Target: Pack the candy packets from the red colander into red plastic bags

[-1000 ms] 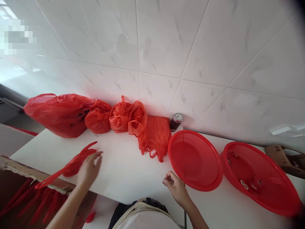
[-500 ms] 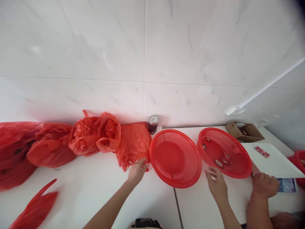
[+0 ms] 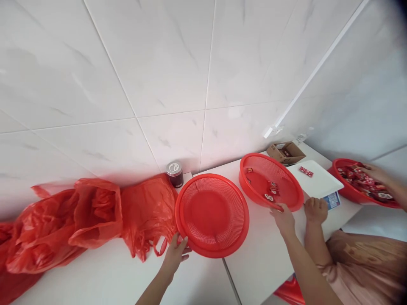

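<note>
An empty red plastic basket [image 3: 212, 212] with mesh sides stands in front of me. Close by its lower left rim is my left hand [image 3: 173, 256], fingers apart and holding nothing; whether they touch the rim I cannot tell. My right hand [image 3: 284, 221] grips the near rim of a second red basket [image 3: 294, 186], with the thumb on the rim and the other fingers partly hidden. A few small wrapped packets [image 3: 274, 188] lie inside that second basket, which looks slightly tilted.
Red plastic bags [image 3: 149, 207] lie along the wall at left, next to a dark can [image 3: 174, 174]. Beyond the baskets are a cardboard box [image 3: 286, 153] and a white tray [image 3: 321, 180]. A co-worker's hand [image 3: 378, 176] reaches into a packet-filled red basket [image 3: 337, 180]; their other hand [image 3: 316, 210] rests on the table.
My view has turned right. My right hand has closed on the second basket's rim. My left hand has come to the first basket's lower left edge. The co-worker's reaching hand has entered view.
</note>
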### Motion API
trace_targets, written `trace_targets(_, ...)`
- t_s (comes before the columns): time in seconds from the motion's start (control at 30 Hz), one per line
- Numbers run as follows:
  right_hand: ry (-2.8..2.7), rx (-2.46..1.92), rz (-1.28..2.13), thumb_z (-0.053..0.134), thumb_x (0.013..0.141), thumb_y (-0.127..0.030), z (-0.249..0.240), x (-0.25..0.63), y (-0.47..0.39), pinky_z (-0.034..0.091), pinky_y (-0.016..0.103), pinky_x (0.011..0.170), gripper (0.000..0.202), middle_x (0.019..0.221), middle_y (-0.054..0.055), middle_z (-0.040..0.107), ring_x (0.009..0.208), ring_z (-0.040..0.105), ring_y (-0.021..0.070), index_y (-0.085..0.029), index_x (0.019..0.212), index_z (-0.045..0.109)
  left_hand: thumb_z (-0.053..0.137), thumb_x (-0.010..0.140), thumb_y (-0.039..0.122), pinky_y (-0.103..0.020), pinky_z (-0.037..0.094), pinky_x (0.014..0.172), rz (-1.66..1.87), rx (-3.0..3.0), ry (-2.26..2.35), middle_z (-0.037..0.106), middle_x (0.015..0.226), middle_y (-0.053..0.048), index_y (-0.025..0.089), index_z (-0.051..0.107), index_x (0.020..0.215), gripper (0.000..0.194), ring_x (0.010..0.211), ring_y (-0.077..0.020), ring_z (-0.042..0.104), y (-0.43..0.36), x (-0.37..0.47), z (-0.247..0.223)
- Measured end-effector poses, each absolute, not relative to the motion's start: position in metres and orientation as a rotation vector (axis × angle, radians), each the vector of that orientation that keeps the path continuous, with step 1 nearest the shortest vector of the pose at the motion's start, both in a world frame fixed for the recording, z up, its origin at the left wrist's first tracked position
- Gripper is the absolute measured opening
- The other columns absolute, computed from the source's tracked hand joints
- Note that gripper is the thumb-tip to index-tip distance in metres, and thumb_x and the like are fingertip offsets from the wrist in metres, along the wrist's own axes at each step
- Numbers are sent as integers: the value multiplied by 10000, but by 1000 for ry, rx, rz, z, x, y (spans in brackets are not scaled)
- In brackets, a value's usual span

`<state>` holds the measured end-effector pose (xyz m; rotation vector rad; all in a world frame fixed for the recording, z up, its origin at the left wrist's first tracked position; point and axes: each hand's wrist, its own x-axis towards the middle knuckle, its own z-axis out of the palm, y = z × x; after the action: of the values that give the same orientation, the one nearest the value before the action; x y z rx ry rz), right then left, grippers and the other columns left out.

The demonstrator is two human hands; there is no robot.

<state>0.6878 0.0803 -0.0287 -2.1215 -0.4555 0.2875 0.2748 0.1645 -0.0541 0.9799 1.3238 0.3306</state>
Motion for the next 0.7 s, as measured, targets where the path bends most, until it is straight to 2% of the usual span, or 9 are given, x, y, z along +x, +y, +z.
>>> trace_targets(0.07, -480, -2177, 263, 658, 627, -407, -16, 684, 63, 430, 363, 642, 374, 732, 53, 653, 684, 601, 256, -178, 921, 625, 384, 895, 573, -372, 521, 841, 297, 1050, 1263, 660, 1167, -196, 177, 188, 1475, 729, 1020, -240, 678, 170, 286, -55)
trace_targets(0.13, -534, -2227, 219, 643, 627, -428, 1, 676, 46, 432, 361, 667, 395, 807, 57, 671, 735, 598, 256, -196, 946, 632, 380, 917, 517, -367, 513, 862, 246, 1157, 1177, 601, 1288, -203, 192, 132, 1516, 725, 1124, -240, 629, 178, 306, -56)
trace_targets(0.17, -560, -2244, 208, 633, 638, -444, 10, 670, 39, 435, 357, 670, 404, 835, 57, 676, 745, 597, 250, -202, 962, 635, 425, 906, 495, -364, 507, 876, 224, 1208, 1134, 567, 1346, -191, 211, 162, 1521, 726, 1173, -242, 597, 182, 318, -56)
trace_targets(0.23, -589, -2250, 215, 621, 656, -465, 27, 658, 28, 443, 344, 654, 417, 855, 59, 680, 723, 591, 234, -207, 984, 639, 585, 834, 440, -365, 486, 918, 179, 1313, 1043, 528, 1414, -139, 266, 330, 1480, 716, 1211, -253, 563, 188, 340, -57)
trace_targets(0.33, -618, -2190, 277, 634, 644, -483, 43, 636, 19, 452, 326, 618, 439, 887, 64, 691, 678, 582, 214, -205, 984, 640, 715, 737, 397, -365, 495, 906, 136, 1473, 988, 608, 1339, -74, 318, 555, 1332, 621, 1111, -257, 622, 190, 352, -57)
trace_targets(0.4, -621, -2115, 358, 667, 614, -478, 45, 617, 16, 462, 311, 602, 446, 925, 66, 696, 683, 587, 208, -206, 966, 637, 690, 764, 369, -356, 502, 897, 175, 1581, 1069, 647, 1273, -59, 309, 620, 1257, 502, 1061, -242, 639, 190, 341, -57)
trace_targets(0.5, -595, -1982, 534, 715, 585, -443, 37, 577, 14, 485, 304, 590, 439, 889, 63, 699, 709, 603, 219, -207, 945, 630, 527, 873, 266, -359, 438, 996, 320, 1733, 1358, 621, 1248, -73, 250, 664, 1164, 322, 1141, -224, 574, 194, 299, -58)
trace_targets(0.6, -591, -1784, 765, 735, 583, -404, 18, 527, 9, 528, 334, 631, 381, 842, 60, 697, 748, 631, 243, -212, 892, 620, 444, 895, 211, -403, 372, 1055, 425, 1808, 1711, 562, 1248, -87, 234, 681, 1078, 300, 1216, -252, 486, 201, 242, -58)
trace_targets(0.7, -660, -1685, 976, 709, 612, -388, -6, 484, 1, 543, 354, 643, 304, 828, 64, 696, 735, 643, 250, -216, 847, 621, 444, 891, 240, -488, 362, 1028, 422, 1780, 2007, 482, 1290, -119, 229, 662, 1085, 292, 1253, -323, 413, 202, 197, -62)
